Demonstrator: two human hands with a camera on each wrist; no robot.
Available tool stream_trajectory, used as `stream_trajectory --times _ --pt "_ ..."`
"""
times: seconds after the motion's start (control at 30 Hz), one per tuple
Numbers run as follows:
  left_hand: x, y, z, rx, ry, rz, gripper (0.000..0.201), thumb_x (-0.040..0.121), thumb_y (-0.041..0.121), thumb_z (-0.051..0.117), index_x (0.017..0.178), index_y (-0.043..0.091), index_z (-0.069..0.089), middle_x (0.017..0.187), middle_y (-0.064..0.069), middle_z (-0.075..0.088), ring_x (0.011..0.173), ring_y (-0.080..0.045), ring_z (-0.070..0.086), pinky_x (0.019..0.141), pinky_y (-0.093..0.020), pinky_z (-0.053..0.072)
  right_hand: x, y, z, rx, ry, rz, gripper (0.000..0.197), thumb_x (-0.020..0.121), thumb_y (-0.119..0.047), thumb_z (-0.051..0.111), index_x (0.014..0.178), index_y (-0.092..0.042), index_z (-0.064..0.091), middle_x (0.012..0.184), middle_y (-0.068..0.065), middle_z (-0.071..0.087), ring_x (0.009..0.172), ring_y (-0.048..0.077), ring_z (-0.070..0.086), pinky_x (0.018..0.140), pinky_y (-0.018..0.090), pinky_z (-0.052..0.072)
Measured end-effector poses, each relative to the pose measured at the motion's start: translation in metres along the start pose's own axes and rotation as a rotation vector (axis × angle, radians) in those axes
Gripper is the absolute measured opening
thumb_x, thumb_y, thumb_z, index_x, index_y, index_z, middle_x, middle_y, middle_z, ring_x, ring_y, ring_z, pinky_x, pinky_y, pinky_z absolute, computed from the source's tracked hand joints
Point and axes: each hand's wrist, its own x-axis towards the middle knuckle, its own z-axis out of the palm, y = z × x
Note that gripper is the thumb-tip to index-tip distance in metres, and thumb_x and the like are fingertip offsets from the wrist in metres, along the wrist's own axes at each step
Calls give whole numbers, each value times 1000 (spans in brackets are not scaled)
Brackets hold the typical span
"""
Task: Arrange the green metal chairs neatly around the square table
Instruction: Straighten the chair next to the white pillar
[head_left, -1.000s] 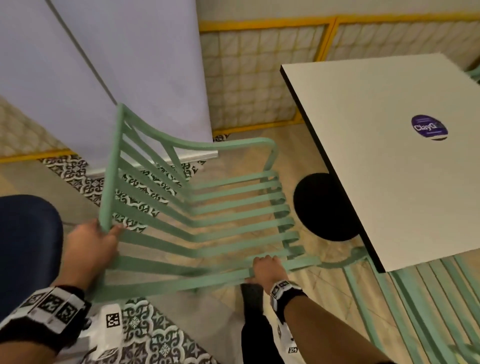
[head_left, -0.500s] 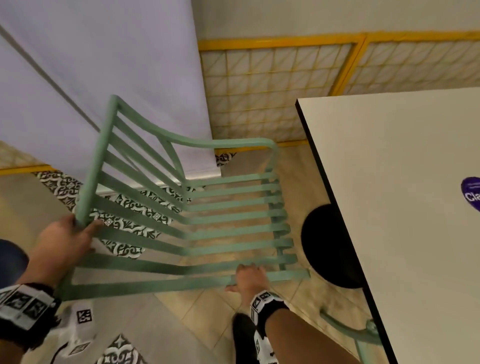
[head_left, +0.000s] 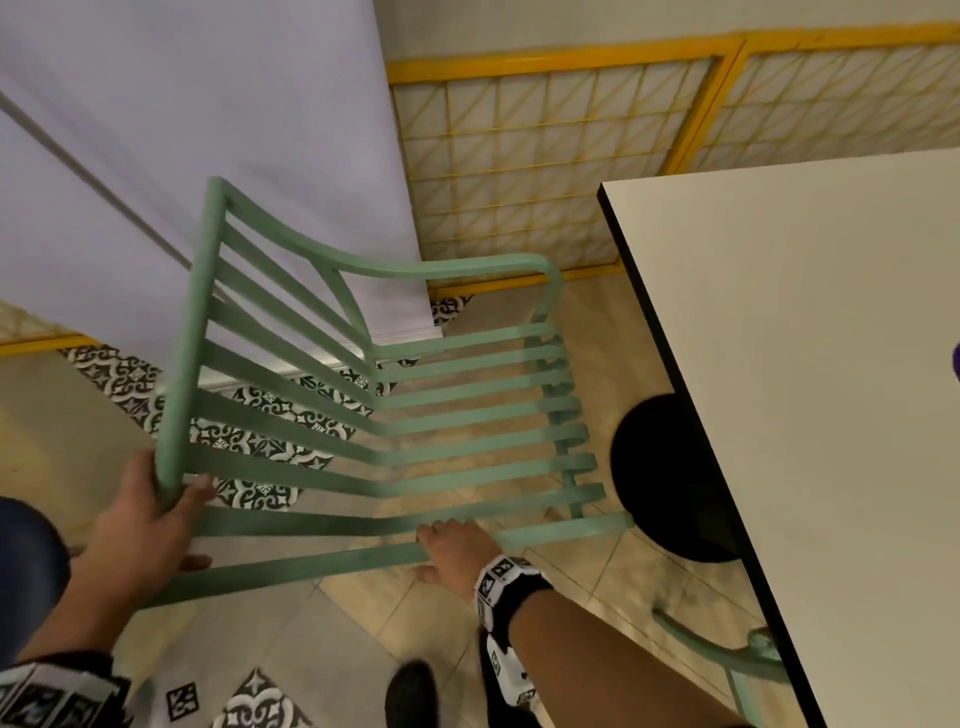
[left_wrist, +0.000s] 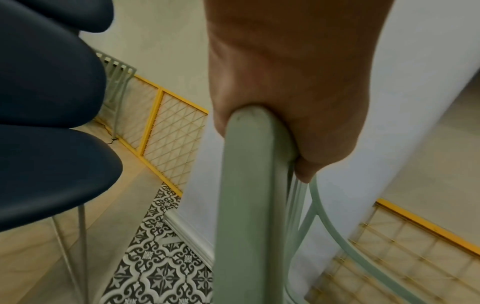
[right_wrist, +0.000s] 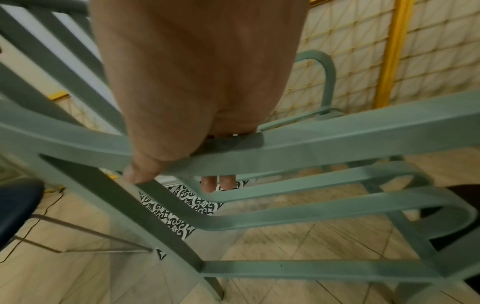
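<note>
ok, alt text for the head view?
Both hands hold a green slatted metal chair beside a white square table: left hand grips the backrest rail, right hand the near armrest.

Tiled café corner with a yellow-framed screen

Beige floor tiles (head_left: 332, 639) meet a patterned black-and-white strip (head_left: 260, 431) beside a pale lilac wall panel (head_left: 208, 130); yellow-framed mesh panelling (head_left: 545, 171) lines the wall; a navy stool (left_wrist: 46, 144) stands near.

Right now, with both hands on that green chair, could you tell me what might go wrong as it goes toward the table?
1. The green chair faces the table edge closely; its seat front could knock it.
2. The black table base lies ahead; the chair's legs may catch on it.
3. The left hand and right hand grip thin bars; fingers could get pinched.
</note>
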Motion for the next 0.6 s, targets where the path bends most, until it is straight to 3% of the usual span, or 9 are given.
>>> stream_trajectory --times 0.07,0.17,0.23,0.3,0.37,0.47,0.6 --pt "2 -3 2 -2 -3 29 28 98 28 61 119 29 42 106 -8 68 85 -38 70 51 -55 61 5 -9 2 -19 -8 0 57 97 -48 45 131 -3 43 124 24 57 113 39 53 97 50 38" --pt "1 -3 8 -11 29 77 24 96 30 64 110 30 45 106 -13 72 67 -34 74 57 -56 62 3 -5 2 -35 -12 36 59 97 -50 44 132 -3 41 122 26 58 113 40 53 98 51 37" --pt "-9 6 21 -16 30 69 24 95 30 66 108 28 46 106 -12 71 57 -33 74 54 -50 62 -6 9 2 -44 -10 50 60 96 -52 44 130 -2 41 121 25 58 113 40 53 98 50 38" --pt "-24 19 39 -49 25 71 27 95 24 66 113 20 47 108 -11 67 62 -33 73 45 -38 60 -17 29 0 -51 -11 81 62 96 -53 44 132 -2 41 123 24 58 115 39 52 100 49 37" --pt "-34 32 57 -87 -3 109 28 96 22 66 114 18 45 112 -11 66 72 -32 73 47 -33 61 -28 48 -5 -13 -6 115 62 95 -52 47 133 -4 41 126 22 57 119 38 50 103 48 36" --pt "-45 52 77 -105 -38 139 29 95 24 66 112 20 43 111 -9 64 75 -32 73 57 -41 63 -43 74 -9 21 0 139 58 95 -50 49 132 -6 42 128 19 56 120 36 50 105 47 36" --pt "-50 74 98 -154 -29 151 28 96 21 65 114 14 45 105 -6 67 74 -26 70 65 -53 64 -57 97 -13 0 13 162 57 96 -48 48 134 -7 41 132 18 55 122 35 49 106 46 36"
